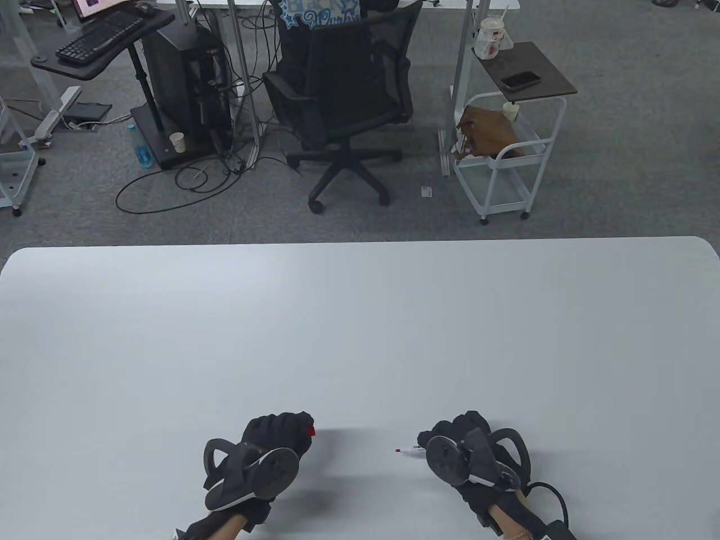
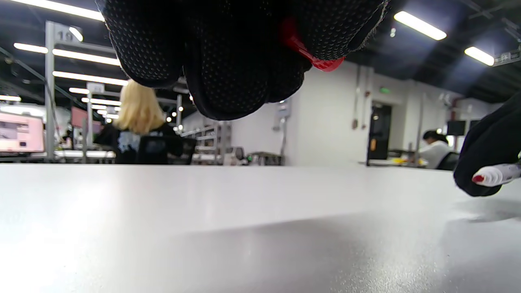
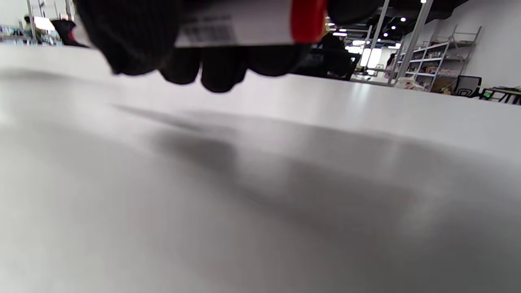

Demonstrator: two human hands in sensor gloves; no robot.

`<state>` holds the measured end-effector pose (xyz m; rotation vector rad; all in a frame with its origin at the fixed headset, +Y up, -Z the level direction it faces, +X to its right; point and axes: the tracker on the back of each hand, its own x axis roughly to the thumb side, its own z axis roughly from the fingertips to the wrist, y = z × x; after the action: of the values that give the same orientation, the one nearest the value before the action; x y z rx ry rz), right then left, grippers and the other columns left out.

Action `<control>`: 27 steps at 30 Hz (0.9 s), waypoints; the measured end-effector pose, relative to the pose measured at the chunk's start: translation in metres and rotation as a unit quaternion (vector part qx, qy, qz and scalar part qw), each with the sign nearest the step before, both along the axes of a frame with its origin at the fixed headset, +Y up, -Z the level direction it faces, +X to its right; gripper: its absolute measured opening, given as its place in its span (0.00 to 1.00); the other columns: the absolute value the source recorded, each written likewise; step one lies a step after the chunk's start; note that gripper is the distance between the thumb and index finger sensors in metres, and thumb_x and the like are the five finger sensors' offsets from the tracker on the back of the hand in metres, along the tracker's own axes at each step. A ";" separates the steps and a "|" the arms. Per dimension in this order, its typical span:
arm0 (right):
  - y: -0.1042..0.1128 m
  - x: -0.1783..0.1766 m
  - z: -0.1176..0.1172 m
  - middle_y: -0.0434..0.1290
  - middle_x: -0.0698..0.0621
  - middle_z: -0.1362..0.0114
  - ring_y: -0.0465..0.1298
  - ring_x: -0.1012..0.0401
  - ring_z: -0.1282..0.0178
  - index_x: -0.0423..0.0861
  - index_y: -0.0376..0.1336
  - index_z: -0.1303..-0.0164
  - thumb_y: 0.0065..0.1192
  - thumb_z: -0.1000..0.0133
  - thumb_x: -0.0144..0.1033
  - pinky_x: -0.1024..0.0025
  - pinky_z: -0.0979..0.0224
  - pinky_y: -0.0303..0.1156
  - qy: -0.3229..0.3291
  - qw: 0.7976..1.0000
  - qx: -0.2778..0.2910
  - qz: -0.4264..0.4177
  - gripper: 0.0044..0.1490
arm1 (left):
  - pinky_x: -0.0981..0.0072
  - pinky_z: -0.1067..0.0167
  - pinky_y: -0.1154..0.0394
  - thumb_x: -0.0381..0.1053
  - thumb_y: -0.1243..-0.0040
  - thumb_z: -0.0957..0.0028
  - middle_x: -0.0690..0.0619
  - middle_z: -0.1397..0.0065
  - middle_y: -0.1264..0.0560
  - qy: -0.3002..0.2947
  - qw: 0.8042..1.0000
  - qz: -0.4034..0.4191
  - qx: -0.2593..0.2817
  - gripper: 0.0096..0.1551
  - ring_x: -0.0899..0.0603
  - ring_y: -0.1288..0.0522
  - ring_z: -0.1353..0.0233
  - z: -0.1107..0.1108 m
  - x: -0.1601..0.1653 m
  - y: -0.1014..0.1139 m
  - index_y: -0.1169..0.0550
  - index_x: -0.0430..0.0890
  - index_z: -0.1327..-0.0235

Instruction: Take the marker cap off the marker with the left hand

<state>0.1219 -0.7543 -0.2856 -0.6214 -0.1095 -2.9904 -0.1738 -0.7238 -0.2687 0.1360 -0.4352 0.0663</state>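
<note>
My right hand [image 1: 458, 436] grips a white marker [image 1: 413, 450] with a red tip, which points left just above the white table [image 1: 360, 326]. The marker also shows in the left wrist view [image 2: 498, 175] and in the right wrist view [image 3: 244, 22], where its red end band sticks out of the fist. My left hand [image 1: 281, 433] is closed around the red marker cap [image 1: 311, 431]; only its end peeks out of the fist. In the left wrist view the cap [image 2: 313, 55] shows between the curled fingers [image 2: 228, 61]. The cap is off the marker and the hands are apart.
Both hands are near the table's front edge. Beyond the far edge stand a black office chair [image 1: 343, 95], a white cart [image 1: 506, 146] and a computer stand [image 1: 169, 84] on the carpet.
</note>
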 end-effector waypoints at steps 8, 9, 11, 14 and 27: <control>-0.010 -0.007 0.000 0.72 0.54 0.30 0.75 0.57 0.36 0.63 0.65 0.36 0.68 0.54 0.47 0.49 0.21 0.63 0.013 0.999 -0.017 0.040 0.32 | 0.49 0.30 0.27 0.56 0.49 0.39 0.54 0.36 0.22 0.001 1.000 -0.007 -0.010 0.26 0.50 0.19 0.40 0.000 0.000 0.000 0.32 0.49 0.30; -0.011 -0.007 0.000 0.72 0.54 0.29 0.75 0.57 0.36 0.63 0.65 0.35 0.68 0.54 0.47 0.49 0.21 0.63 0.013 0.999 -0.021 0.045 0.33 | 0.49 0.31 0.27 0.56 0.49 0.39 0.54 0.36 0.22 0.000 1.000 -0.008 -0.010 0.26 0.50 0.19 0.40 0.000 0.000 0.000 0.32 0.49 0.29; -0.012 -0.007 -0.001 0.70 0.54 0.28 0.75 0.57 0.35 0.63 0.63 0.34 0.67 0.53 0.46 0.49 0.20 0.63 0.013 0.998 -0.029 0.048 0.34 | 0.49 0.30 0.27 0.56 0.49 0.39 0.54 0.36 0.22 0.000 1.000 -0.009 -0.012 0.26 0.50 0.19 0.40 0.000 0.000 0.000 0.32 0.49 0.30; -0.011 -0.007 -0.001 0.70 0.54 0.28 0.74 0.57 0.34 0.63 0.63 0.34 0.67 0.53 0.46 0.49 0.20 0.62 0.012 0.998 -0.033 0.047 0.34 | 0.49 0.30 0.27 0.56 0.49 0.39 0.54 0.36 0.22 -0.002 1.000 -0.012 -0.013 0.26 0.50 0.19 0.40 0.000 0.001 -0.001 0.32 0.49 0.29; 0.008 0.012 -0.001 0.57 0.50 0.16 0.64 0.50 0.18 0.60 0.49 0.20 0.62 0.54 0.59 0.41 0.17 0.53 -0.002 0.998 -0.051 -0.048 0.51 | 0.49 0.30 0.27 0.56 0.49 0.39 0.55 0.35 0.22 0.000 0.999 -0.026 -0.023 0.26 0.50 0.19 0.39 -0.001 0.002 -0.002 0.31 0.50 0.29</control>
<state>0.1337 -0.7466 -0.2869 -0.6498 -0.2408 -3.0938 -0.1718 -0.7255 -0.2692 0.0797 -0.4363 0.0242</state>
